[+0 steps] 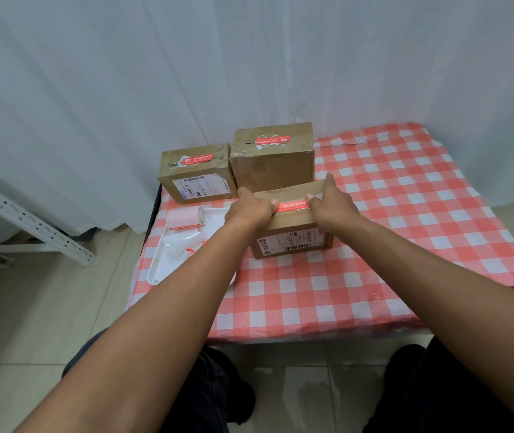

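**Item in hand:** nearest cardboard parcel (290, 242), on the red-and-white checked tablecloth (374, 245), in front of the other parcels.
- Red seal sticker (293, 205) lies lengthwise across its top.
- Left hand (251, 209): fingers curled over the parcel's left end, gripping it, with the thumb at the sticker's left tip.
- Right hand (332, 203): flat and uncurled, index finger stretched toward the far edge, thumb pressing the sticker's right end.

**Progress (judged):** the sticker looks fully laid and is being smoothed down. Both rear parcels already carry theirs, so this appears to be the last, with only the final press and release left.

**Count:**
- Cardboard parcels: three. These are the near one, the rear left parcel (198, 175) and the rear right parcel (273, 165).
- Red seal stickers: three, one on each top.
- White shipping labels in view: two, on the near and rear left parcels.
- White tray (168, 254): one, left of the near parcel.
- Pink label roll (183, 218): one, lying in the tray.
- Hands: two, both on the near parcel.
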